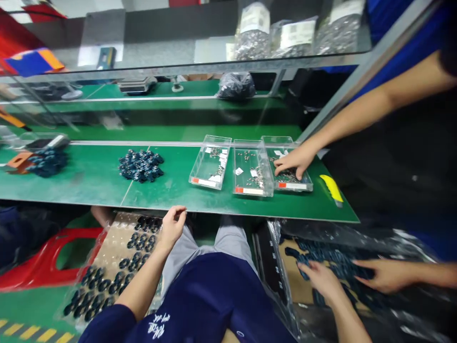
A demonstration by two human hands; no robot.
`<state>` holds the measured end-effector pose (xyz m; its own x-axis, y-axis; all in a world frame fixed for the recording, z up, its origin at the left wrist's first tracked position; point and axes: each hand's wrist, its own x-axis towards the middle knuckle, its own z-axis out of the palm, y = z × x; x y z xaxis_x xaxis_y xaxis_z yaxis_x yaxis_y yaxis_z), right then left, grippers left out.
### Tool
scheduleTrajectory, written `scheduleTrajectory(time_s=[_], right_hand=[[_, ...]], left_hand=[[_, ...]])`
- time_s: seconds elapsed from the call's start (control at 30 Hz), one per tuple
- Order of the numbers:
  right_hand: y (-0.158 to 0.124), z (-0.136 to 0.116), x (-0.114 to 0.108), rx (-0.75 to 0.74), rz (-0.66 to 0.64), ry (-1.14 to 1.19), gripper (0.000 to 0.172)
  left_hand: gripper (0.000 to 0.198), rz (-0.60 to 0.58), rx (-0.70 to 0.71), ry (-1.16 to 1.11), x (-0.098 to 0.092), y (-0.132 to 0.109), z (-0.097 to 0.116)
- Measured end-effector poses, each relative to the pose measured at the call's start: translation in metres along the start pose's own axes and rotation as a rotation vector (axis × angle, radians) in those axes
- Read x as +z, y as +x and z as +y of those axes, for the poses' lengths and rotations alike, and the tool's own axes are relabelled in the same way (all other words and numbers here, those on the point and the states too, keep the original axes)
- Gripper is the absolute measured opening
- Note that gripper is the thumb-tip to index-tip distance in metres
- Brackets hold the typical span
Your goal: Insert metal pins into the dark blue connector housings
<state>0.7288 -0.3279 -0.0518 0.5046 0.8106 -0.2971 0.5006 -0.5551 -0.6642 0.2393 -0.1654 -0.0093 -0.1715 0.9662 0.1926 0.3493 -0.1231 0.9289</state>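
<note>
my left hand (pixel 173 226) is half-curled and empty at the green desk (pixel 89 186). my right hand (pixel 321 281) lies on dark blue parts (pixel 352 271) in a plastic bag (pixel 282 238); i cannot tell if it grips. they look light: i'd pinch one by its edge.

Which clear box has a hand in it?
The right-hand clear plastic tray: a co-worker's hand reaches into it, while the middle tray and left tray have none.

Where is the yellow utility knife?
In the head view, the yellow utility knife lies at the right end of the green bench, just right of the rightmost clear tray.
</note>
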Motion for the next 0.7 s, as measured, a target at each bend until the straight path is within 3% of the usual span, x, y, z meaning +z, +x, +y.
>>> scheduleTrajectory(time_s=[0.07,0.13,0.2,0.23,0.3,0.4,0.5,0.57,0.7], right_hand=[[-0.029,-0.047,-0.005,0.023,0.043,0.18,0.052],[-0.052,-0.106,0.006,-0.157,0.063,0.348,0.063],[-0.061,-0.163,0.028,-0.377,0.191,0.396,0.063],[-0.062,-0.186,0.041,-0.477,0.249,0.4,0.06],[-0.059,-0.221,0.062,-0.649,0.244,0.387,0.058],[-0.056,-0.25,0.08,-0.861,0.219,0.351,0.047],[-0.053,-0.268,0.084,-1.05,0.164,0.277,0.034],[-0.05,-0.278,0.084,-1.124,0.107,0.251,0.037],[-0.041,-0.293,0.087,-1.14,0.039,0.346,0.044]], left_hand=[[0.015,-0.148,0.006,-0.108,0.021,-0.001,0.024],[0.016,-0.342,0.019,-0.218,0.042,-0.003,0.052],[0.022,-0.553,0.041,-0.336,0.059,-0.005,0.079],[0.028,-0.644,0.046,-0.397,0.065,-0.007,0.092],[0.043,-0.753,0.05,-0.484,0.071,-0.009,0.112],[0.056,-0.702,0.048,-0.508,0.07,-0.007,0.127],[0.06,-0.551,0.016,-0.517,0.063,0.001,0.126],[0.056,-0.503,-0.03,-0.583,0.059,0.008,0.121],[0.042,-0.521,-0.306,-0.851,0.057,0.018,0.114]])
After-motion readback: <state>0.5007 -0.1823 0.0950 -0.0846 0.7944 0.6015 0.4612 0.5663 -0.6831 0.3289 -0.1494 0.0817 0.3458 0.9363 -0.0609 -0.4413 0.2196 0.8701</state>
